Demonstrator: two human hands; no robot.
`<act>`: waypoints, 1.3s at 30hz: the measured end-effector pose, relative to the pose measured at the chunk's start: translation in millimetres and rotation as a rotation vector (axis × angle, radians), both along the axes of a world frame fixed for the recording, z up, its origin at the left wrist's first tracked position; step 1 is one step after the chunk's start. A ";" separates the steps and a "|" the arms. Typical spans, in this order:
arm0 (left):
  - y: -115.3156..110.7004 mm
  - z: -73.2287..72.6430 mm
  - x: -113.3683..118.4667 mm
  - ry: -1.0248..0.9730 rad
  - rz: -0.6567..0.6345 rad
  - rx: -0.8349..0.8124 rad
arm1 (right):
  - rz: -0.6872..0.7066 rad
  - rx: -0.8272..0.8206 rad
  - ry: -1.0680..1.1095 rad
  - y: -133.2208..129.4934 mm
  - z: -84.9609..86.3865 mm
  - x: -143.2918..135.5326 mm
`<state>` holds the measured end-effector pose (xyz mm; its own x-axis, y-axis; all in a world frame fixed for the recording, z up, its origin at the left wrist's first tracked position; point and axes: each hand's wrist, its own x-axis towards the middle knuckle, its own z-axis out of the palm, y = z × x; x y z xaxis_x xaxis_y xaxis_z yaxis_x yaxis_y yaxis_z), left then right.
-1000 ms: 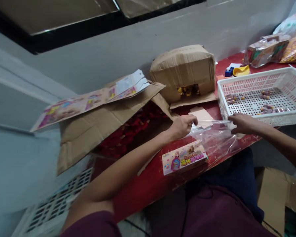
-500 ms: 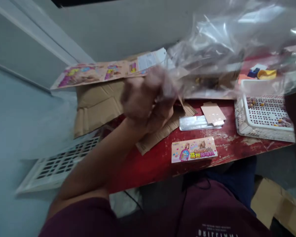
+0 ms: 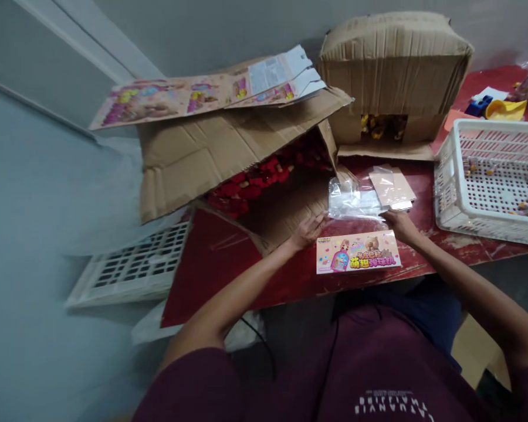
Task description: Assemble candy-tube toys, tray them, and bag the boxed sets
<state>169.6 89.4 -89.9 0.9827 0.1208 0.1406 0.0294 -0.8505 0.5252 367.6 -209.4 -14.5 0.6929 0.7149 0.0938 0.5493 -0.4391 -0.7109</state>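
A clear plastic bag (image 3: 344, 196) lies crinkled on the red table, its near edge stretched between my two hands. My left hand (image 3: 310, 230) pinches its left corner, beside the open cardboard box (image 3: 242, 140). On the other side, my right hand (image 3: 396, 220) has closed fingers at the right end of that edge. Just in front of the bag rests a printed pink box (image 3: 358, 253), touched by neither hand. Flat beige card pieces (image 3: 391, 186) lie partly under the plastic, close beyond my right hand.
Red pieces (image 3: 250, 186) fill the cardboard box at left, topped by printed card sheets (image 3: 158, 102). Behind stands another carton (image 3: 391, 70) with yellow pieces in its opening. At right is a white basket (image 3: 455, 217) with several small items. A white crate (image 3: 127, 275) sits lower left.
Both hands have come down to the table from higher up. The large clear plastic that hung across the upper right no longer blocks the carton and basket.
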 end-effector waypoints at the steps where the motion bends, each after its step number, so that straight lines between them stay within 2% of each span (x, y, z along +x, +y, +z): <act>1: -2.3 0.8 -6.3 -0.008 -0.012 0.002 | 0.049 -0.014 -0.002 -4.5 -2.0 -1.6; 3: -9.6 3.0 -20.9 -0.031 -0.030 0.009 | 0.130 -0.025 0.002 -15.0 -5.2 -6.6; 9: -41.9 1.3 -72.4 -0.272 0.052 0.044 | 0.178 0.009 -0.046 -49.7 -18.9 -24.4; 14: -64.9 1.8 -87.6 -0.631 0.131 0.159 | 0.198 0.096 -0.277 -74.6 -30.1 -33.7; 17: -76.8 8.5 -89.7 -0.685 0.202 0.178 | 0.123 0.138 -0.447 -87.0 -26.0 -49.7; 21: -92.3 18.8 -98.3 -0.686 0.263 0.134 | 0.017 0.253 -0.576 -102.6 -21.3 -84.5; 24: -103.4 24.1 -107.3 -0.698 0.342 0.096 | -0.087 0.272 -0.656 -114.0 -27.6 -110.5; 27: -111.5 25.1 -117.9 -0.640 0.335 0.175 | -0.170 0.271 -0.705 -124.6 -39.1 -128.2; 29: -114.1 21.8 -127.0 -0.633 0.290 0.232 | -0.176 0.254 -0.736 -131.2 -46.6 -134.3; 32: -113.9 11.3 -143.5 -0.594 0.228 0.256 | -0.108 0.216 -0.776 -140.0 -56.1 -137.3; 36: -108.5 -8.5 -162.6 -0.482 0.120 0.280 | 0.019 0.171 -0.790 -148.8 -68.9 -136.0; 39: -104.5 -25.8 -165.7 -0.477 0.089 0.291 | 0.046 0.089 -0.793 -151.2 -80.8 -131.6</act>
<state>3.9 -15.1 -115.7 0.7899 0.0899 0.6066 -0.0756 -0.9674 0.2419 236.0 -360.5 -95.2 0.3659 0.7078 0.6043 0.9220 -0.3640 -0.1319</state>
